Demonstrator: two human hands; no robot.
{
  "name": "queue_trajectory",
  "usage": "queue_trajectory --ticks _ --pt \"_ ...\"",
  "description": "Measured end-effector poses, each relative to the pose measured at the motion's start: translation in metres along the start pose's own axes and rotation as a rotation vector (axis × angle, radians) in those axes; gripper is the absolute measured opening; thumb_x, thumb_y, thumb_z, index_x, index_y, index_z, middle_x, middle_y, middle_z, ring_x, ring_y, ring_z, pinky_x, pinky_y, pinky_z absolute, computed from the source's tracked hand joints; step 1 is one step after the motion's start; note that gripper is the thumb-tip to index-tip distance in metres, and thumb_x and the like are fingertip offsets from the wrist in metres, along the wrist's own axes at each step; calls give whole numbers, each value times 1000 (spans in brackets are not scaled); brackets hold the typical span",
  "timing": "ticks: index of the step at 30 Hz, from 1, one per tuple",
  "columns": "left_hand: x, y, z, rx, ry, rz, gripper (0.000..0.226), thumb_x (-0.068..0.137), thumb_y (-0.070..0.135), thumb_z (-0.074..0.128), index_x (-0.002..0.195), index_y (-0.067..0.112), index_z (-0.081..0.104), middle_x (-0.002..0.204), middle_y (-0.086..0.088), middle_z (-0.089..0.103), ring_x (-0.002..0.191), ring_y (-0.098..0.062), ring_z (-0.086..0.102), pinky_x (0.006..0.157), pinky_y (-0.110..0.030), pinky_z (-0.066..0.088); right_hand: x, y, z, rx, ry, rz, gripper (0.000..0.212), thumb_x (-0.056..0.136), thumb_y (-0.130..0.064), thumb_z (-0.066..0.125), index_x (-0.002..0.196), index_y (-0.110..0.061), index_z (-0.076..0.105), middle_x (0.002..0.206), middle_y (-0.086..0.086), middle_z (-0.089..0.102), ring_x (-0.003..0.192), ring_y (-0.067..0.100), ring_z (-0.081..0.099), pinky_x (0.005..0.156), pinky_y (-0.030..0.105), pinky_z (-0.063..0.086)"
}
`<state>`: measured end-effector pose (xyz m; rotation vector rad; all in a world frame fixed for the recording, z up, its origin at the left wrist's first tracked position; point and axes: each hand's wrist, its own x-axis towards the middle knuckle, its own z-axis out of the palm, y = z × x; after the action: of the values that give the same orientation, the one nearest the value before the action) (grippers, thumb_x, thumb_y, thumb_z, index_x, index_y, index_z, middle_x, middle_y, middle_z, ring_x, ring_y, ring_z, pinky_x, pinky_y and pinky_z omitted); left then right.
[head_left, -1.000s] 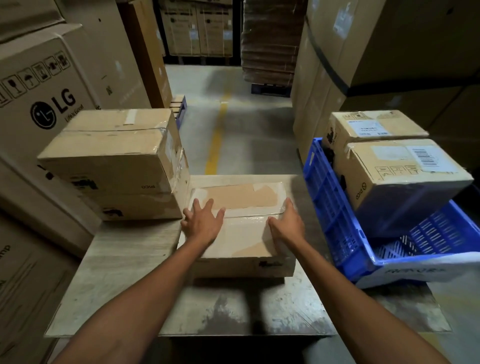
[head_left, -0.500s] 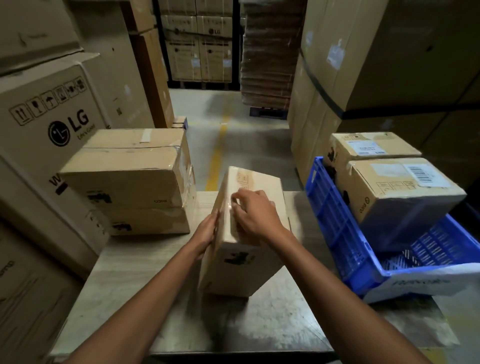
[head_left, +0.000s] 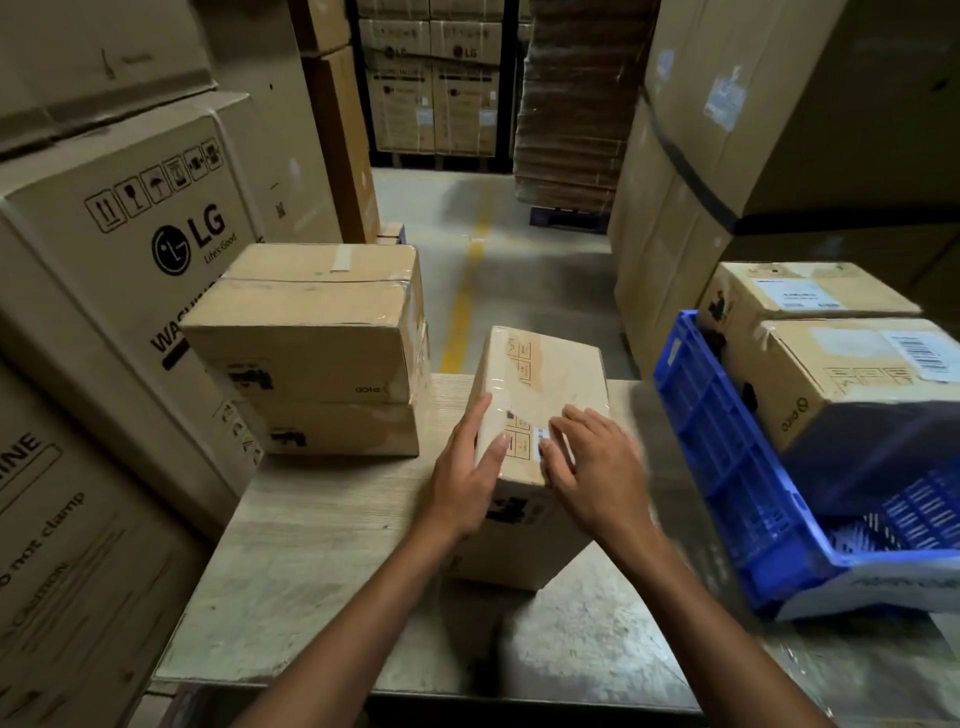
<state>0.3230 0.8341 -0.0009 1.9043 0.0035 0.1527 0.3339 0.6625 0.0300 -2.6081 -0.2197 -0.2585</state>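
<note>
The box (head_left: 545, 384) stands tipped up near the middle of the table (head_left: 322, 545), between the stack (head_left: 311, 332) at the left edge and the blue crate (head_left: 727, 467) off the right edge. It is dead ahead of the person, its long axis running away from them. Both hands meet its near end. The left hand (head_left: 467, 483) lies flat, fingers straight, against the left face. The right hand (head_left: 597, 467), slightly blurred, rests spread on the top face. Neither is nearer, so any turn looks two-handed.
</note>
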Motion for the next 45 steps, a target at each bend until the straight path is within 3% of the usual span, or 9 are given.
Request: queue_trajectory --ticks 7,12,15,18,21,26,32,39,45 --pt "11 -5 11 -198 139 -39 51 94 44 46 144 34 48 141 7 57 121 -11 60 94 -48 56 -1 4 -1 29 -46 35 44 103 -42 51 142 -23 57 155 -3 45 148 18 32 117 41 31" --pt "9 -15 -3 -363 185 -103 47 92 37 48 139 30 50 144 -3 53 130 -22 54 105 -53 48 0 -1 9 54 6 -82 32 100 -31 60 127 -16 69 141 2 61 140 22 46 110 38 40" --pt "11 -20 -12 -142 177 -33 40 99 31 46 138 25 52 145 -7 52 131 -23 52 105 -51 48 -1 0 20 50 98 -128 29 97 -28 61 118 -14 73 130 5 68 132 28 56 104 42 47" --pt "6 -17 -11 337 292 336 28 101 18 49 118 7 69 133 -13 59 125 -21 53 103 -38 50 -2 4 27 21 193 -161 35 98 -33 50 115 -14 74 126 5 70 126 27 60 102 41 48" --pt "-3 -15 -4 430 201 572 27 97 19 55 108 2 73 118 -11 65 114 -20 59 105 -38 47 -5 9 37 -28 285 -224 37 102 -33 46 111 -13 75 119 3 73 120 25 64 105 45 45" --pt "-5 -18 -4 619 157 509 40 98 25 45 125 5 67 132 -11 64 127 -23 56 112 -42 41 -8 5 44 -24 321 -279 38 103 -32 45 110 -12 76 117 3 74 116 23 66 103 41 49" --pt "24 13 -14 765 7 475 22 94 18 51 104 10 69 101 -4 61 94 -20 53 79 -41 53 20 -1 21 -256 128 -311 27 94 -37 44 91 -16 61 94 3 59 82 24 53 68 32 37" --pt "54 13 -11 803 -260 269 49 103 28 38 149 13 43 158 -8 35 149 -22 25 122 -41 22 39 -5 18 -246 -68 -317 34 102 -41 41 118 -18 59 122 4 61 110 21 56 98 38 45" --pt "76 46 -16 893 -242 286 27 99 22 41 111 10 63 114 -8 58 110 -27 53 93 -41 46 67 -17 3 -366 -189 -281 37 101 -45 38 122 -17 52 121 8 53 107 27 50 85 43 42"
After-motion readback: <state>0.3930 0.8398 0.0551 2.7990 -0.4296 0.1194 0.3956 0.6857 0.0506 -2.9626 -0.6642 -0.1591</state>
